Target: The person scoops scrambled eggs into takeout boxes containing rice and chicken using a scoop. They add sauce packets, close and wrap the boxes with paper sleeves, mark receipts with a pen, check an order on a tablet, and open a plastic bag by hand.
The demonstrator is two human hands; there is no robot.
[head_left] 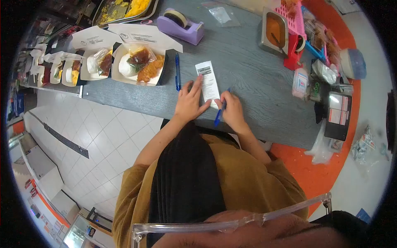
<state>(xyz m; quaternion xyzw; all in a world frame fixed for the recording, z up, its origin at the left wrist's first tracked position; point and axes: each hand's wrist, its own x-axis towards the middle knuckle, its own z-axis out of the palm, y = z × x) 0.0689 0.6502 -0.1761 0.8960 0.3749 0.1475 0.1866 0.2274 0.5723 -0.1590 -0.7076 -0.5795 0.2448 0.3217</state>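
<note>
the left hand lies on the paper slip, fingers spread and released, pressing it to the grey table. the right hand sits at the slip's near right corner, fingers closed around a blue pen, which slants across it. the slip lies a little right of the middle of the scene, its far end uncovered, its near end just short of the table's near edge. both wrists come in over that edge. a loose pen lies just left of the left hand, limiting room on that side; past it stands the closest of a row of open meal boxes, which runs left along the near edge. beyond the slip, wood grain stretches to a clear plastic bag, with a purple tape dispenser to its left. the widest room lies right of the right hand, running to a white bottle and, farther off, a metal sauce container. a black case is at the table's right edge.
</note>
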